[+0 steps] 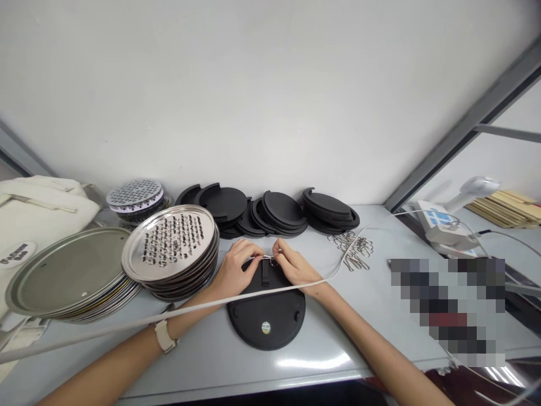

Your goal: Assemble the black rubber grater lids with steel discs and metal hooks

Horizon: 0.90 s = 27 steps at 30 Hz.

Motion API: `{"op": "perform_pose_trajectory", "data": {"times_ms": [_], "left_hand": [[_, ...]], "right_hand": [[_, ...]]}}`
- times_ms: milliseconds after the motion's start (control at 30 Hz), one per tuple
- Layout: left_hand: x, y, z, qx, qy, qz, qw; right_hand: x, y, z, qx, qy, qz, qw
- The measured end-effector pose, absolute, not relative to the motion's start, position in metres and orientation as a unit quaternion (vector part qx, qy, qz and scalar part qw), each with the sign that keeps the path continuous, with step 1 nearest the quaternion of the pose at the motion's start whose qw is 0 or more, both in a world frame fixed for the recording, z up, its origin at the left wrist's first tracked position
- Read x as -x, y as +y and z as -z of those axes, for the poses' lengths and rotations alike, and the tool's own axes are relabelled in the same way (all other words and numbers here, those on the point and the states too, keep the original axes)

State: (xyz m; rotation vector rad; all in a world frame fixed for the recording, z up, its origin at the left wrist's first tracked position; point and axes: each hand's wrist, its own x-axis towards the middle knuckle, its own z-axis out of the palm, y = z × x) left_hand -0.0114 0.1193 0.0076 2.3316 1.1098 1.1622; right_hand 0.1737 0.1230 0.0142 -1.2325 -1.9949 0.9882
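A round black plate [267, 316] lies on the grey table, with a small round sticker near its front edge and a short black strap [265, 273] at its back. Over the back edge, a thin metal clip [271, 259] spans the gap between both hands. My left hand [240, 265] pinches one end of it, thumb against fingers. The other end is between the closed fingers of my right hand [296, 265]. Part of the clip is hidden by the fingertips.
Black round holders [283, 210] are piled along the wall. Left are stacked perforated metal discs [173, 242], large trays [71, 270] and a pale bag [42, 203]. Loose metal clips [357, 248] lie right. A white cable [190, 307] crosses the view; a white device [443, 225] stands right.
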Motion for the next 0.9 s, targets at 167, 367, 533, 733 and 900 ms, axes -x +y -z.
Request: {"op": "perform_pose_trajectory", "data": {"times_ms": [167, 367, 533, 733, 900], "left_hand": [[0.0114, 0.1184, -0.0077, -0.819, 0.386, -0.403, 0.138], [0.0122, 0.1185, -0.0047, -0.825, 0.375, -0.402, 0.132], [0.0125, 0.1185, -0.0044, -0.824, 0.371, -0.408, 0.128], [0.0119, 0.1189, -0.0061, -0.807, 0.375, -0.428, 0.156], [0.0124, 0.1198, -0.0046, -0.796, 0.383, -0.435, 0.176]], "right_hand": [[-0.1708, 0.1233, -0.0127, 0.457, -0.74, -0.387, 0.307], [-0.1694, 0.124, -0.0069, 0.452, -0.736, -0.4, 0.307], [-0.1704, 0.124, -0.0062, 0.448, -0.733, -0.407, 0.309], [-0.1705, 0.1238, -0.0079, 0.438, -0.722, -0.439, 0.308], [-0.1704, 0.1234, -0.0058, 0.431, -0.713, -0.452, 0.319]]}}
